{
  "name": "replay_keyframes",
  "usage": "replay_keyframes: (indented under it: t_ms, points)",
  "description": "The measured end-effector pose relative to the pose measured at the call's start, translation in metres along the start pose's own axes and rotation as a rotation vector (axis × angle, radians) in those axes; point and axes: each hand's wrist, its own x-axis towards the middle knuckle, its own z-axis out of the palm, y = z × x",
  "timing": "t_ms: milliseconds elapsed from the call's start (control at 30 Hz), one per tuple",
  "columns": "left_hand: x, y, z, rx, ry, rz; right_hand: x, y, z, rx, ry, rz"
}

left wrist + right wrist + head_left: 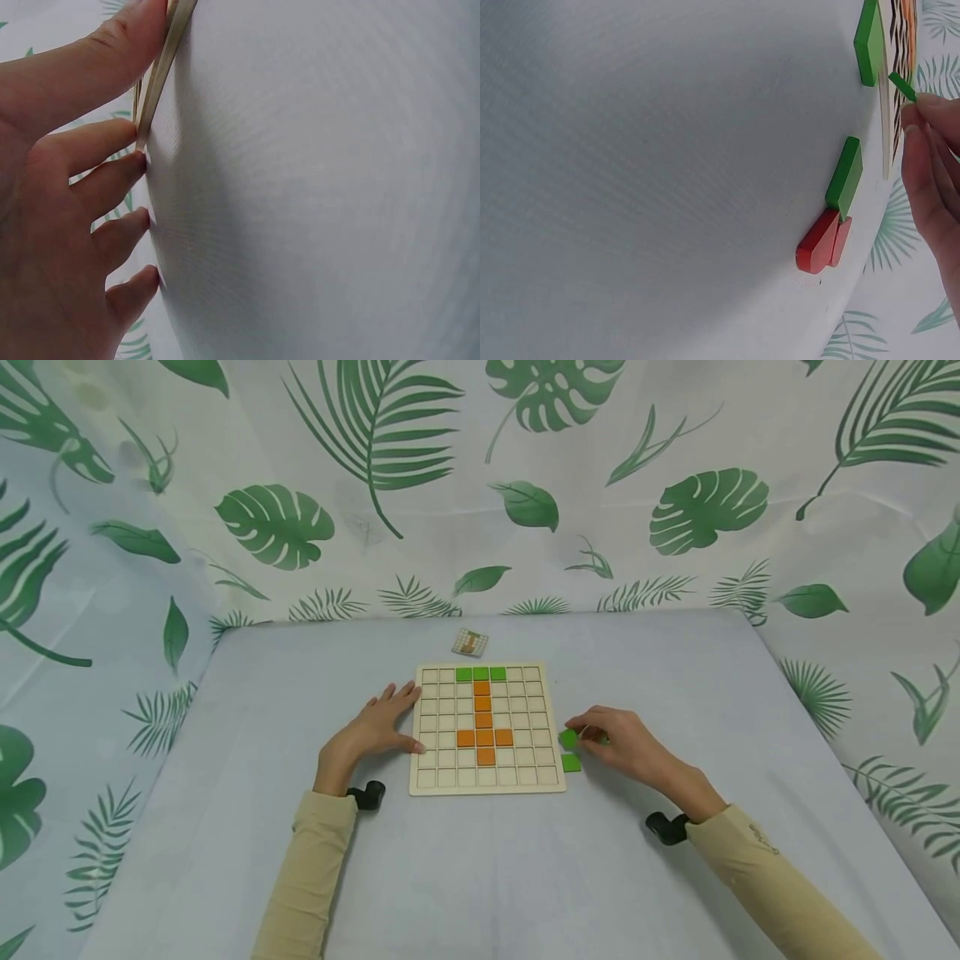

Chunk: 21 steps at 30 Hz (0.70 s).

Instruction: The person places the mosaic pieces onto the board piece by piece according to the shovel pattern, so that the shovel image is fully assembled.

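A pale wooden grid board [442, 781] lies on the table, with a row of green tiles [481, 674] at its far edge and orange tiles [483, 720] in a cross-like column below. My left hand [377, 724] rests at the board's left edge, fingers spread and thumb touching the rim. Just off the right edge, my right hand [617, 739] pinches a small green tile [902, 86] between thumb and fingertips. Another green tile [572, 763] lies beside the board near that hand.
A small pattern card [470, 642] lies beyond the board. In the right wrist view, one more green tile [845, 176] touches red pieces [817, 241] on the table; in the head view the right hand hides the red ones. A leaf-print cloth [450, 535] hangs behind.
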Motion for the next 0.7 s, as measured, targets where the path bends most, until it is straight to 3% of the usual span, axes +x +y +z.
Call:
replay_keyframes:
  t_ms: [433, 700]
  points:
    - [0.001, -0.004, 0.002, 0.005, -0.013, 0.0, 0.004, -0.009, 0.005, 0.065, -0.052, 0.025]
    - [0.002, -0.002, 0.002, 0.009, -0.012, 0.008, 0.009, -0.011, 0.012, 0.106, -0.042, -0.009]
